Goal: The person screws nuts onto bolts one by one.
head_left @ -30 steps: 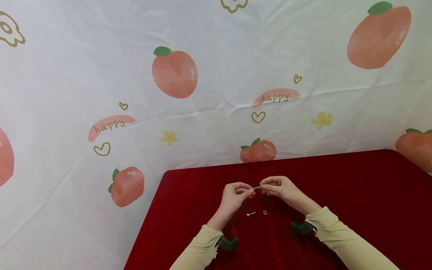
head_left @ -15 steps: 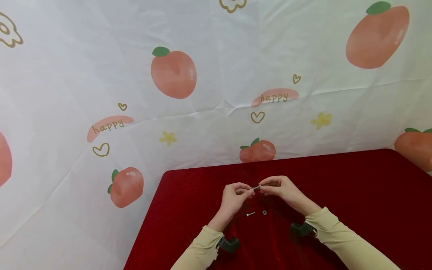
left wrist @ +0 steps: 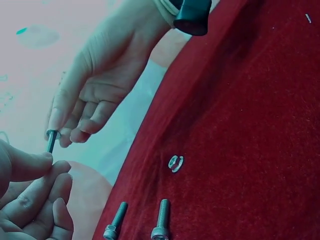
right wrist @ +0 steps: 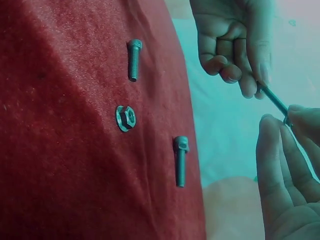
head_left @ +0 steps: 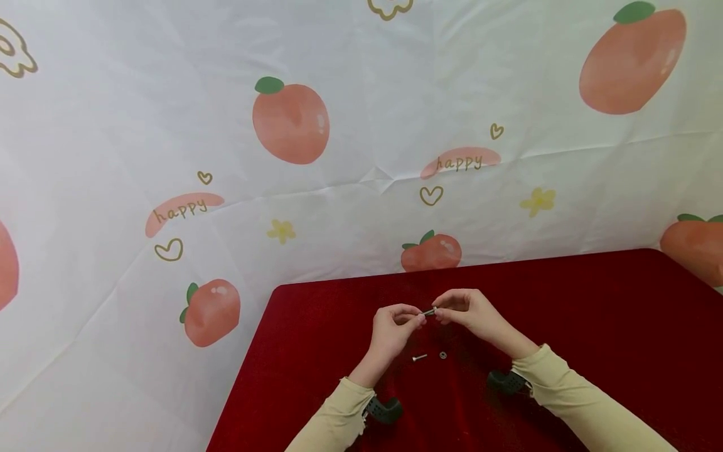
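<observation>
In front of the person the two hands meet over the red cloth. My left hand point(head_left: 390, 329) pinches a metal bolt point(head_left: 428, 312) between thumb and fingertips, its shaft pointing toward the other hand. The thumb and fingers of my right hand point(head_left: 474, 314) pinch a small flanged nut point(left wrist: 53, 134) at the shaft's far end. How far the nut sits on the thread is hidden by the fingertips. Below the hands lie a loose bolt point(head_left: 420, 358) and a loose flange nut point(head_left: 443, 355). A second loose bolt point(right wrist: 181, 161) shows in the wrist views.
Dark red cloth point(head_left: 593, 326) covers the table. Behind it hangs a pale sheet point(head_left: 361, 125) printed with peaches, hearts and flowers. Dark wrist cameras point(head_left: 384, 409) are strapped beneath both sleeves.
My right hand has risen slightly and its fingers have shifted on the nut, so more of the bolt's right end shows. My left hand stays nearly still, still pinching the bolt.
</observation>
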Motion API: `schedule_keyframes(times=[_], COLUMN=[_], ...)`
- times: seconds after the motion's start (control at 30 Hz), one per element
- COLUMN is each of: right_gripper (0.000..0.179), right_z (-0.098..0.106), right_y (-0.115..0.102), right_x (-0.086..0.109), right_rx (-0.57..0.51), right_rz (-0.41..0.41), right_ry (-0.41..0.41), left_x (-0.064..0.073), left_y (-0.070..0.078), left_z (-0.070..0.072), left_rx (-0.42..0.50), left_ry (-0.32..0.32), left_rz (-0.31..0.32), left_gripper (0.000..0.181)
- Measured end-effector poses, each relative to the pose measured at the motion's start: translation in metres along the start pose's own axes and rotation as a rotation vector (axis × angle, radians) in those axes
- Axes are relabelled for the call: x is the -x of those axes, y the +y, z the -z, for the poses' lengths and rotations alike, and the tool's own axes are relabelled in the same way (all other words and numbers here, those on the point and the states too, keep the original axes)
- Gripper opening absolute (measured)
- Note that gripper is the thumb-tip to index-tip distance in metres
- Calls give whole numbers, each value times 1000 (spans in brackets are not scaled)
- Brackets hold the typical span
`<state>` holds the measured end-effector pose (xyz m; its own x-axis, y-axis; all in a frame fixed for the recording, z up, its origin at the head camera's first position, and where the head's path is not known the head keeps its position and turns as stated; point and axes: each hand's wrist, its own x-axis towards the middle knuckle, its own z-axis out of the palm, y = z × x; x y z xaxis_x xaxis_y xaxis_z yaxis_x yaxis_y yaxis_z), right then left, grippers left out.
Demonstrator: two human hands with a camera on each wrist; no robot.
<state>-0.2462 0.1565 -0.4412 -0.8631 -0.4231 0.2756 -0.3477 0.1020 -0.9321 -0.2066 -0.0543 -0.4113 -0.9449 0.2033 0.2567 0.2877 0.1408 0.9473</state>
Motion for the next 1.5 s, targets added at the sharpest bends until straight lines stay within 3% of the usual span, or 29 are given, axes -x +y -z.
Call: schedule_keyframes(times=[0.37,0.53,0.73,1.0,1.23,1.37,1.5], right_gripper=[34,40,33,42,37,34,44], right_z=[-7,-7,-2,-8,-6,-7,-8], right_y=[2,3,5,8,7,7,7], right_x=[3,4,7,8,10,9,9], right_rx=[59,-41,-134,-47,-144,-106,-69], right_rz=[-112,-135,-84,-157,-120,-121,-173], right_ry=[36,-8,-81,-63,-80,-78,-79], left_x=[1,1,3,-9,-8,-7,-7], left_y=[-4,-4,-3,-37,-40,-41,-41], left_z=[-1,-1,0,-3,-3,-2,-3], left_rx=[18,5,-22,-39,-53,-43,-14], left_ry=[-4,7,19,29,36,24,14], left_rz=[-6,-17,-26,-20,-21,-31,-29], left_gripper=[10,10,9,8,8,9,10])
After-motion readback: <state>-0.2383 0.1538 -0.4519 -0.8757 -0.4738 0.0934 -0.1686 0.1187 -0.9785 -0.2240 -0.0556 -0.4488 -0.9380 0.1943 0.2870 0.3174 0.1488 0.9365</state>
